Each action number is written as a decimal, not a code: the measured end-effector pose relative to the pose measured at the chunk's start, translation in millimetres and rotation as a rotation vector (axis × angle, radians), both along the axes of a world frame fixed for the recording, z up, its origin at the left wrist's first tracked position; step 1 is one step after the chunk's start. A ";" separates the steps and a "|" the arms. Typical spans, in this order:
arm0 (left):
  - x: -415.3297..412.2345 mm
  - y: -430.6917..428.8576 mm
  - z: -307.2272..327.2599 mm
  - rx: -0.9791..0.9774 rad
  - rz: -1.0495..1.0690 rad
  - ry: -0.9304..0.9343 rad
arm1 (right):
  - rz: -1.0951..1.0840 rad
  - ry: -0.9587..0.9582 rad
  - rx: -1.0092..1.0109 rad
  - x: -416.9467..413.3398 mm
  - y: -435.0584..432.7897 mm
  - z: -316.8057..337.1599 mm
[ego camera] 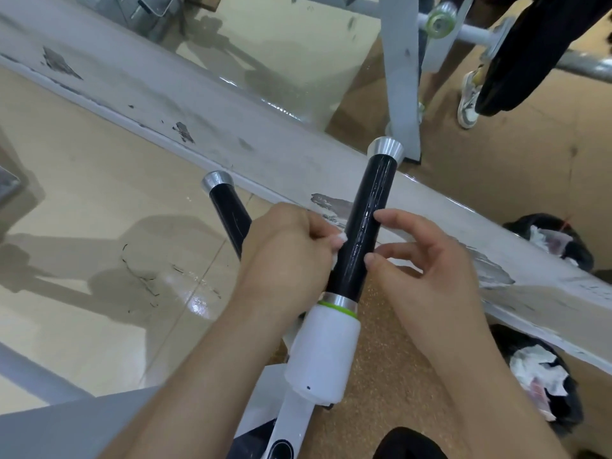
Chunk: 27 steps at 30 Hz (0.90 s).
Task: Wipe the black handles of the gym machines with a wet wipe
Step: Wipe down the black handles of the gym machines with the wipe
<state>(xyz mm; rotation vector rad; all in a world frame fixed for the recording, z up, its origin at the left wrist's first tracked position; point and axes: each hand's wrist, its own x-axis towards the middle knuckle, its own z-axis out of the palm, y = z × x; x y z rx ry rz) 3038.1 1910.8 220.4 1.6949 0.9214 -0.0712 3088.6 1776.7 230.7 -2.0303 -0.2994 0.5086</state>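
**A:** Starting at the left, what's there?

**B:** A second black handle (228,210) with a silver cap, slanting down behind the left hand (284,250). It looks fixed to the machine, so I'd judge it rigid. There's nothing to lift, only to rub.

**A:** And that hand?

**B:** Its fingers are curled tight round a bunched wet wipe (339,241). Only a white scrap shows, pressed to the left flank of the near black handle (367,226). The wipe is likely soft, limp and light. Dragged by a corner it would roll up or tear, so a full wad in the palm is the better hold.

**A:** The near handle itself?

**B:** It stands tilted between the two hands, with a silver cap on top and a green-ringed white collar (323,352) below. It's glossy with bright streaks, so probably wet and slippery. It's stiff enough to take firm pressure. I'd wrap the wipe round mid-shaft and slide it along the length.

**A:** Right hand (427,260)?

**B:** The fingers are loosely bent and spread, holding nothing. The thumb and forefinger tips are at the handle's right edge, but I can't tell if they touch. That hand could steady the shaft, though a wet surface gives poor purchase.

**A:** Further right?

**B:** Black bags (516,226) holding crumpled white wipes, on the floor by the grey beam (231,127).
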 end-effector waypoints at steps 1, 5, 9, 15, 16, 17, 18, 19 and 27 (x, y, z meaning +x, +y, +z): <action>4.3 -0.8 -1.0 -0.036 0.051 -0.008 | 0.002 -0.002 -0.002 2.2 1.4 0.1; -7.0 -7.6 0.0 0.019 0.003 -0.073 | 0.020 -0.020 -0.025 15.2 3.9 0.0; 3.5 0.5 4.5 0.102 -0.089 -0.017 | 0.084 -0.071 -0.101 31.5 10.7 -4.1; 10.4 -6.9 -5.7 -0.119 0.172 -0.087 | 0.175 -0.174 -0.228 41.7 11.8 -0.9; 6.2 -6.9 -5.7 -0.079 0.127 -0.086 | 0.189 -0.176 -0.245 42.8 10.7 -0.2; 5.5 -5.9 -4.7 -0.036 0.078 -0.075 | 0.202 -0.175 -0.261 44.2 9.9 0.7; 8.4 -4.3 -4.1 -0.010 0.062 -0.054 | 0.214 -0.170 -0.274 45.8 9.8 1.3; 13.2 -3.1 -3.4 -0.019 0.079 -0.035 | 0.224 -0.157 -0.281 46.7 10.0 1.3; 13.4 -1.7 -2.8 -0.151 0.035 -0.078 | 0.202 -0.073 -0.170 56.9 3.3 -0.4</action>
